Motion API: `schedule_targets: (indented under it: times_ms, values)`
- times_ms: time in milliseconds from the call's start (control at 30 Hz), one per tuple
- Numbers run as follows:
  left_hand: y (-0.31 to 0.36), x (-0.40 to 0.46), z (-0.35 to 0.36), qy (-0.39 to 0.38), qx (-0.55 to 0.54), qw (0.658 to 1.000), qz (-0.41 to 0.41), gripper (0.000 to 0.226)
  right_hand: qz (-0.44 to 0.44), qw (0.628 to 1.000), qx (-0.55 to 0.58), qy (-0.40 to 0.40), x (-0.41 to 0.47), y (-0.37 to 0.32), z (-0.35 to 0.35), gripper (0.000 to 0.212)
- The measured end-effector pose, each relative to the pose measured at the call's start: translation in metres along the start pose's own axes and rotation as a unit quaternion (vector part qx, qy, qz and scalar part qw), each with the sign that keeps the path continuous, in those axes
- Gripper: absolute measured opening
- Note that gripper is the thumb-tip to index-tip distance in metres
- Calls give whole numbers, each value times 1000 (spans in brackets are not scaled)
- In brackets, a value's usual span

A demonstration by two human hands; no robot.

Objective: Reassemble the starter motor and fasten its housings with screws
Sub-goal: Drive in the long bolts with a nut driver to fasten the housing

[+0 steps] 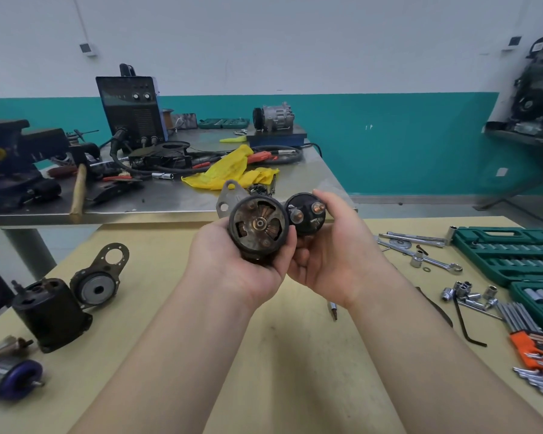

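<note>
The starter motor (257,228) is held up off the wooden counter (201,308), its open rear end turned toward the camera — commutator bars, brush plate and shaft tip all exposed, no end cover on it. The left hand (248,264) cups the motor body from beneath, fingers curled round the barrel. Just beside the motor, touching it on the right, sits the solenoid (306,213) with two copper terminal studs; the right hand (326,245) grips it, thumb over the top and fingers wrapped under.

Judging from the bare end, the step in hand is checking alignment before closing the body. To do it well, keep the left-hand grip firm and low so the brush plate stays unobstructed, make sure the brushes sit square on the commutator, and hold the solenoid snug against the motor rather than letting it twist.

Down and left of the motor, on the counter, lie a black housing (49,311) and a flanged end plate (99,285) — likely the parts to go on next. Down and right of the motor, well apart, are loose sockets (466,294), a wrench (436,261) and a green socket case (508,255); the screws themselves I cannot pick out.
</note>
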State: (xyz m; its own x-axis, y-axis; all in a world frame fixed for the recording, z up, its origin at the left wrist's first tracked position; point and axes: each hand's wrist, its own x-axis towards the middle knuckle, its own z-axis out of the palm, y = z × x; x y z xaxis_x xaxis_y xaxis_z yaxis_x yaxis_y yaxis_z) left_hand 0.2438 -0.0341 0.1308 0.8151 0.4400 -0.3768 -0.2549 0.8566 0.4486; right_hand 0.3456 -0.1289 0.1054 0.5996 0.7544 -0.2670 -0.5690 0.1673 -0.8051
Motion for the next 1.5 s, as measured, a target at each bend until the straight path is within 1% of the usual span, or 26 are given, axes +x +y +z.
schedule_targets:
  times_ms: [167, 233, 367, 500, 600, 767, 867, 967, 1033, 1100, 1200, 1300, 1400, 1500]
  values:
    - [1, -2, 3, -23, 56, 998, 25, 38, -42, 998, -10, -42, -4, -6, -2, 43]
    - [2, -2, 3, -40, 85, 995, 33, 40, -60, 997, -11, -52, -7, -8, -1, 39]
    - [2, 0, 3, -72, 126, 988, 62, 57, -93, 994, -19, -47, -11, -10, -1, 34]
    - [4, -4, 4, -90, 181, 975, 89, 46, -124, 991, -35, -24, -13, -10, -1, 31]
    - [5, -4, 3, -115, 228, 961, 103, 50, -163, 985, -54, -4, -14, -9, -1, 31]
    - [12, -5, 1, -126, 275, 944, 134, 55, -189, 978, -82, -13, -19, -9, 2, 39]
    - [15, -6, -1, -115, 308, 932, 154, 55, -200, 973, -112, 18, -19, -8, 4, 47]
    - [17, -9, -1, -118, 333, 920, 167, 61, -217, 965, -139, 50, -22, -8, 9, 56]
    - [17, -11, 0, -124, 340, 915, 179, 64, -227, 959, -159, 52, -24, -8, 12, 60]
    - [17, -13, 2, -138, 348, 906, 199, 66, -237, 955, -174, 49, -26, -8, 14, 59]
    - [16, -19, 7, -160, 324, 905, 225, 70, -255, 949, -179, 49, -28, -7, 15, 59]
    - [15, -23, 7, -162, 314, 906, 233, 70, -277, 943, -176, 49, -27, -5, 15, 60]
    - [16, -24, 7, -172, 312, 900, 250, 76, -291, 941, -165, 55, -27, -2, 15, 73]
    - [14, -23, 6, -173, 287, 904, 266, 86, -294, 941, -146, 79, -26, 1, 17, 87]
